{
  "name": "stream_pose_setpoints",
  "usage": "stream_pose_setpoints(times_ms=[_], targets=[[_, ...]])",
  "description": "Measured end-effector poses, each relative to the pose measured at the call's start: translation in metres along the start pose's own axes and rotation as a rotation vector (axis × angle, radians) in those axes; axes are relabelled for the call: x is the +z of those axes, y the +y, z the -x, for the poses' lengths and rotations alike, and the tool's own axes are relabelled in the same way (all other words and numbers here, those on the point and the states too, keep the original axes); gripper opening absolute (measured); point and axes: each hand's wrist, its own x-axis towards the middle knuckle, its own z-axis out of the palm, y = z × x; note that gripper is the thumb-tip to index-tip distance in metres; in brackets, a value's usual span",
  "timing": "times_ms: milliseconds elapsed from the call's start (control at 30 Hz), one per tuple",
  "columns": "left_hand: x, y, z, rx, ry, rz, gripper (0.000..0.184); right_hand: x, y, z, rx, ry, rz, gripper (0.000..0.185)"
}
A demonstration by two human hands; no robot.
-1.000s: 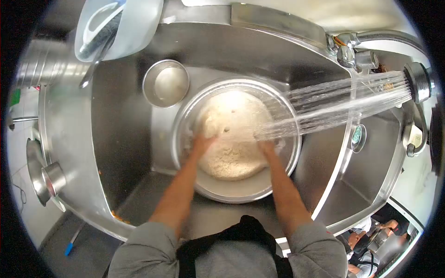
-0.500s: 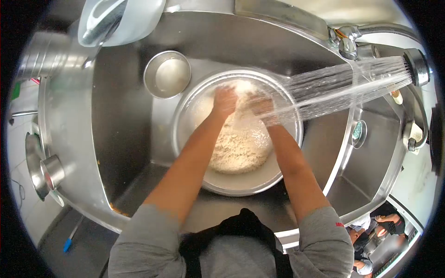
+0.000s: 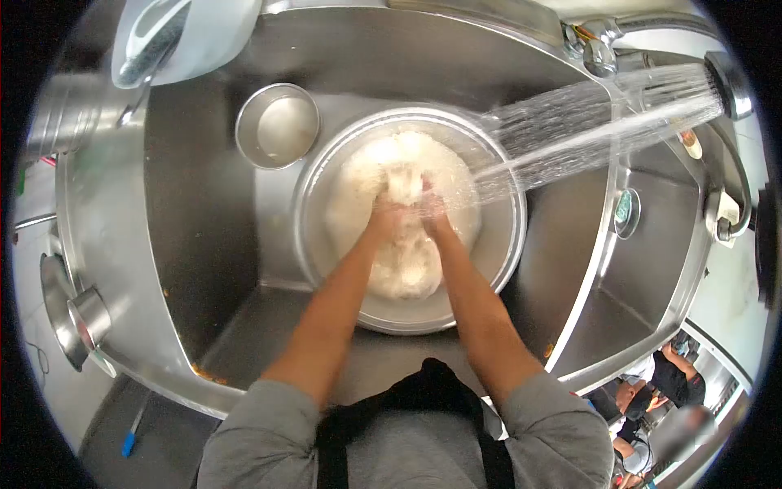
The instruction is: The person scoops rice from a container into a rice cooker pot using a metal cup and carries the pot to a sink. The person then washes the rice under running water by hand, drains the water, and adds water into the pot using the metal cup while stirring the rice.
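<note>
A large round metal bowl [image 3: 302, 244] stands in the sink with cloudy water and pale grains that look like rice [image 3: 411, 281]. Both hands are down in it, close together near the middle. My left hand [image 3: 389, 213] and my right hand [image 3: 433, 205] are cupped toward each other around a clump of the rice. Motion and water blur the fingertips. From the right, a shower head [image 3: 731, 85] sprays water across into the bowl, over the hands.
A small round metal pan [image 3: 278, 125] with whitish liquid sits in the sink behind the bowl's left. At the upper left is a translucent plastic container [image 3: 220, 41]. A smaller basin [image 3: 648, 285] with a drain lies right. Other people [image 3: 639, 399] are at lower right.
My hands have come closer together and nearer my body, gathering rice between them. Water now covers more of the rice, and the mound looks flatter. The view has shifted slightly.
</note>
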Motion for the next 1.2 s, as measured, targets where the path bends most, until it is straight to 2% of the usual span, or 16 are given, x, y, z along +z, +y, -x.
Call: stream_pose_setpoints(times_ms=[100,167,233,267,300,433,533,600,633,700,767,800,900,933,1000,1200], targets=[[-0.005,0.126,0.022,-0.026,-0.177,-0.43,0.044,-0.034,0.004,-0.065,-0.211,-0.317,1.208,0.045],[-0.016,0.13,0.018,-0.041,-0.21,-0.656,0.053,-0.032,-0.037,-0.057,-0.374,-0.021,1.913,0.041],[-0.046,0.111,0.01,0.52,0.056,-1.372,0.055,-0.085,0.008,-0.068,-0.522,0.053,1.169,0.038],[-0.058,0.102,0.013,0.52,0.061,-1.374,0.055,-0.08,-0.017,-0.039,-0.304,0.042,1.374,0.041],[-0.07,0.088,0.021,0.323,0.079,-1.141,0.063,-0.077,-0.039,-0.004,-0.07,0.027,1.57,0.043],[-0.074,0.023,0.064,0.022,0.084,-0.424,0.081,-0.093,0.036,0.043,0.459,0.113,0.193,0.054],[-0.03,0.034,0.1,-0.111,-0.013,0.252,0.073,-0.03,0.044,0.066,0.459,0.279,-0.083,0.051],[0.002,0.028,0.092,-0.076,-0.049,0.225,0.068,-0.013,0.05,0.056,0.282,0.01,-0.602,0.054],[0.011,0.024,0.083,-0.032,-0.088,0.204,0.063,-0.013,0.04,0.044,0.313,0.054,-0.54,0.052],[0.009,0.03,0.033,-0.056,-0.32,-0.614,0.056,-0.022,0.037,0.008,0.235,0.113,-0.297,0.044],[0.008,0.021,0.006,0.403,-0.152,-1.383,0.051,-0.04,0.027,-0.028,-0.445,-0.04,0.705,0.043],[0.003,0.0,-0.024,0.372,-0.097,-0.955,0.051,-0.042,0.008,-0.033,-0.531,-0.052,1.015,0.046],[-0.039,0.084,0.006,0.446,0.014,-1.345,0.056,-0.058,-0.024,-0.031,-0.447,-0.053,1.508,0.054],[-0.058,0.076,0.007,0.432,0.059,-1.182,0.058,-0.063,-0.031,-0.019,-0.325,-0.062,1.587,0.057],[-0.078,0.075,0.032,0.101,0.03,-1.017,0.063,-0.065,-0.044,0.017,-0.026,-0.076,1.723,0.063],[-0.071,-0.061,0.069,-0.534,0.071,-0.614,0.073,-0.06,0.022,0.07,0.474,-0.298,1.325,0.069]])
